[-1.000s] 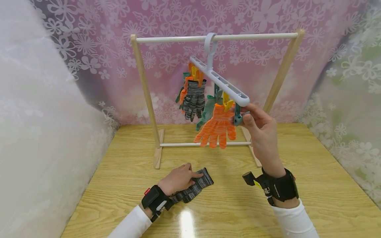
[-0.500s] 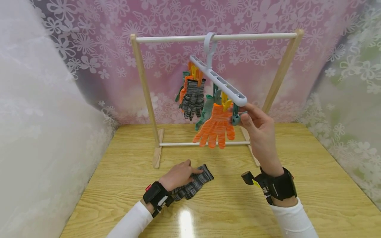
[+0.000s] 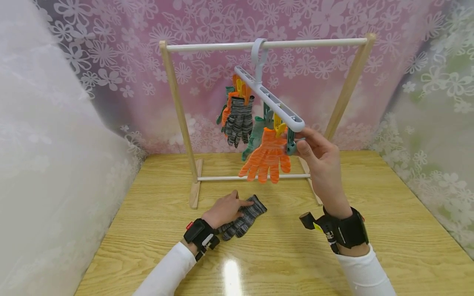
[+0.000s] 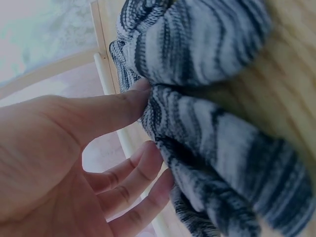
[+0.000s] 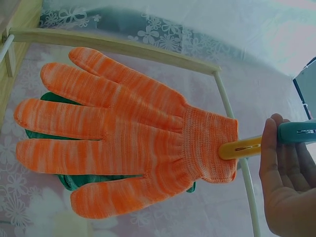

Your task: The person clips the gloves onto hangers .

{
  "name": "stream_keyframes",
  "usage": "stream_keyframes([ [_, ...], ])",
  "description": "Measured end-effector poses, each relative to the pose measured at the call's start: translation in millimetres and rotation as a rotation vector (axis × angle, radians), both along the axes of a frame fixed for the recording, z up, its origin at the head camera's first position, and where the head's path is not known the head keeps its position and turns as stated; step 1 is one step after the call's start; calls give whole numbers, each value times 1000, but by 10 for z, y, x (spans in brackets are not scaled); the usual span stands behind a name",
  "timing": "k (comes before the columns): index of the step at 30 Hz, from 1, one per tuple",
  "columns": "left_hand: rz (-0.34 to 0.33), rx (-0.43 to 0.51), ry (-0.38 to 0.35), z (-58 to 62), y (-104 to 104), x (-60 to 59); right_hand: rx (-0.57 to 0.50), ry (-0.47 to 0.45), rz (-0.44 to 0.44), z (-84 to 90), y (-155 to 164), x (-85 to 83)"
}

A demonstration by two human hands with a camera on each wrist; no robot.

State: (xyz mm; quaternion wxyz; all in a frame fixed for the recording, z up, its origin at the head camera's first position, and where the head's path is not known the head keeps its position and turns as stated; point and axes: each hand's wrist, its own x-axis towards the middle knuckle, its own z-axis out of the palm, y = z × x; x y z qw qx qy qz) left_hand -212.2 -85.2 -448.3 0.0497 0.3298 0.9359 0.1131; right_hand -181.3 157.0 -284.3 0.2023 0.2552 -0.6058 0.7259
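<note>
A grey striped glove [image 3: 246, 216] lies bunched on the wooden table [image 3: 370, 197]. My left hand [image 3: 237, 204] rests over it, and in the left wrist view the thumb [image 4: 113, 106] and fingertips [image 4: 148, 170] pinch a fold of the glove [image 4: 207, 148]. My right hand [image 3: 301, 144] is raised and pinches a teal clip [image 3: 291, 146] at the near end of a pale clip hanger [image 3: 272, 100]. Beside it a yellow clip [image 5: 242, 147] holds an orange glove [image 5: 128, 133] by its cuff. The teal clip [image 5: 298, 133] holds nothing.
The hanger hooks on the top rail of a wooden drying rack [image 3: 266, 43]. A green glove [image 3: 255, 133] and another grey striped glove [image 3: 238, 119] hang further back. Floral curtains close in the back and both sides.
My left hand has slid forward on the table, drawing the grey glove along and bunching it. The right hand has stayed on the teal clip.
</note>
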Motion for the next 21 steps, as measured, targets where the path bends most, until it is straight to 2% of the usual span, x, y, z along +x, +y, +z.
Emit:
stream_keyframes([
  [4, 7, 33, 18, -19, 1, -31, 9, -6, -1, -1, -4, 5],
  [6, 7, 49, 29, 9, -4, -42, 18, -3, -1, 8, -3, 7],
  [10, 25, 86, 77, 146, -12, -82, 26, 0, 11, 39, 2, 11],
  [15, 62, 141, 205, 317, 24, -169, 27, -13, 5, 52, 3, 20],
  [18, 67, 140, 248, 341, 77, -215, 36, -18, -5, 55, 0, 27],
  [21, 92, 130, 229, 306, 142, -247, 47, -21, -13, 57, -7, 30],
])
